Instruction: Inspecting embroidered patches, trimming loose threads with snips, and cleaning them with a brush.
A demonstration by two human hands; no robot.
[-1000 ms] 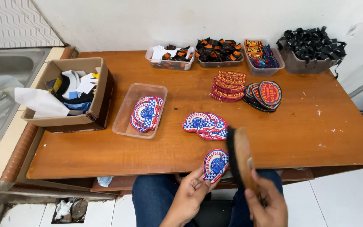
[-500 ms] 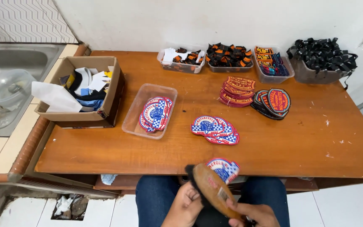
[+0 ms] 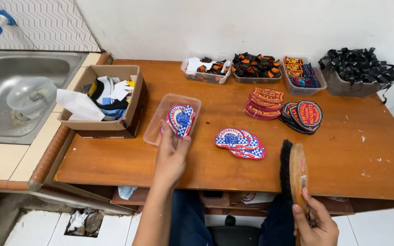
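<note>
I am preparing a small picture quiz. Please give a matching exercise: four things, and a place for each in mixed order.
Things:
1. wooden brush
2. cardboard box
3. black straps bin
4. red-blue patch

Places:
a. far right corner of table
b. in right hand
c. left edge of table, beside sink
d. in left hand, over clear tray

Pairs: 1-b, 2-c, 3-a, 4-d

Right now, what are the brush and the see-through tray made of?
The brush in the right hand looks like varnished wood: brown, grained back, with dark bristles. The tray, where the left hand holds a patch, looks like thin clear plastic: glossy, see-through.
</note>
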